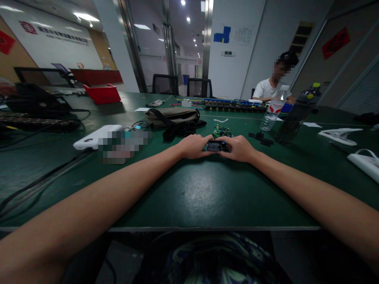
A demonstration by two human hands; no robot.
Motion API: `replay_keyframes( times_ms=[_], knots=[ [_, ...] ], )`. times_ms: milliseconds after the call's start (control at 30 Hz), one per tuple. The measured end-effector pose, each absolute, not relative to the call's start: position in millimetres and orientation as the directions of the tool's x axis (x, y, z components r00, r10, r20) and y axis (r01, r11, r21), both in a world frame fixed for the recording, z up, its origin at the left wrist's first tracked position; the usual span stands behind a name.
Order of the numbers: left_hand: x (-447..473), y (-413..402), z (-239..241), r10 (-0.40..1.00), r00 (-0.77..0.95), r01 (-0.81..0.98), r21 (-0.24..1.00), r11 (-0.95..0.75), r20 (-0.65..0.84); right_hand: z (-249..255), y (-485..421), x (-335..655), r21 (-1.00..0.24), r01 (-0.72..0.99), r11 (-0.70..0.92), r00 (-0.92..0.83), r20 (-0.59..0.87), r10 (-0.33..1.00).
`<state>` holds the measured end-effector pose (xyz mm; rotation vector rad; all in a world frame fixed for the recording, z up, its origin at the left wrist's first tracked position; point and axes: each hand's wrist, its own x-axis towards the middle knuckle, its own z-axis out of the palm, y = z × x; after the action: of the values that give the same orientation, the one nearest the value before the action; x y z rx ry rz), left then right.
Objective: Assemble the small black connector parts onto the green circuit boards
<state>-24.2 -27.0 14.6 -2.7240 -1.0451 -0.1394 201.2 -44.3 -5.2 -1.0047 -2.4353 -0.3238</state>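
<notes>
Both my hands meet at the middle of the green table (189,193). My left hand (194,146) and my right hand (238,148) are closed, one on each end of a small black electronic part (215,146) that rests on the tabletop. Just behind it lies a green circuit board (221,131). Small black parts (262,139) lie to the right of my right hand.
A khaki bag (171,116) and black pieces (180,131) lie behind my left hand. A white device (94,138) sits at left, a water bottle (272,110) and a dark bottle (296,114) at right. A person in white (272,87) sits at the far side. Cables (44,179) run along the left.
</notes>
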Motion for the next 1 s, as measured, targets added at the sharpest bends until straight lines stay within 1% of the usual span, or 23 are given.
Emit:
replay_keyframes(
  times_ms=[1000],
  knots=[
    [-24.4,-27.1,14.5,0.643,0.746,0.666,-0.169,-0.726,0.174,-5.2,-44.2,200.6,0.025,0.712,0.702,-0.609,0.519,0.600]
  ],
)
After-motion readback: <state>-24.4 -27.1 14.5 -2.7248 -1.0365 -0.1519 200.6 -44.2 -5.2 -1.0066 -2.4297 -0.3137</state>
